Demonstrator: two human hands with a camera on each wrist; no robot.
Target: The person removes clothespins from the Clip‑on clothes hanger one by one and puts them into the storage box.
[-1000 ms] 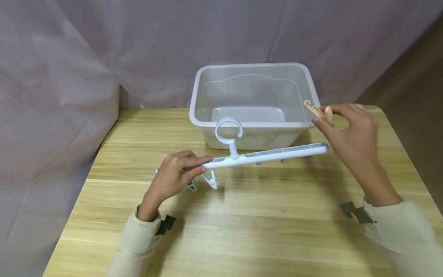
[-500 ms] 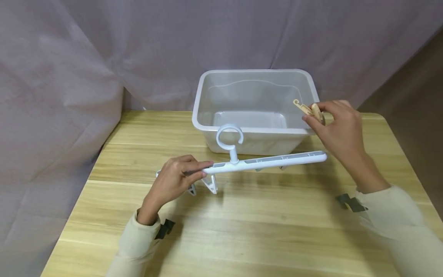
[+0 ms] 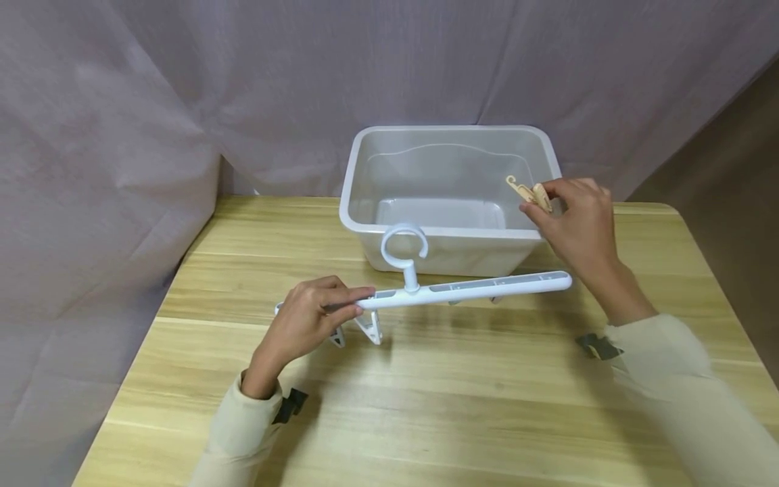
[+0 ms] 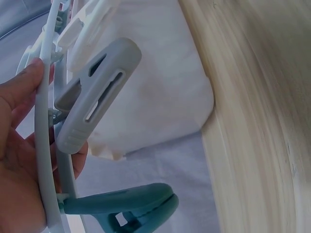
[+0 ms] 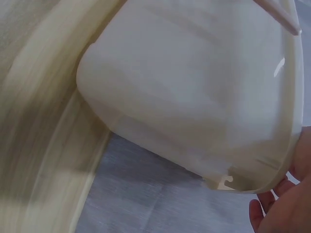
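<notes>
My left hand [image 3: 307, 314] grips the left part of a white clip hanger [image 3: 475, 289], held above the table with its round hook [image 3: 389, 253] upright. A white clip [image 3: 370, 330] hangs below the bar beside my fingers. In the left wrist view, a grey clip [image 4: 99, 97] and a teal clip [image 4: 126, 204] are attached to the hanger. My right hand [image 3: 578, 220] pinches a beige clothes peg [image 3: 538, 196] with a small curled hook at its tip. That peg is over the right side of the bin, above the hanger's right end in the head view; the right wrist view mostly hides it.
A pale grey plastic bin [image 3: 450, 253] stands at the back of the wooden table [image 3: 426, 406], behind the hanger. A grey curtain [image 3: 274, 88] hangs beyond the table's rear edge.
My right hand has moved left with the beige clothes peg, from the bin's right rim to over its right side. My left hand still holds the hanger; the head view has shifted slightly.
</notes>
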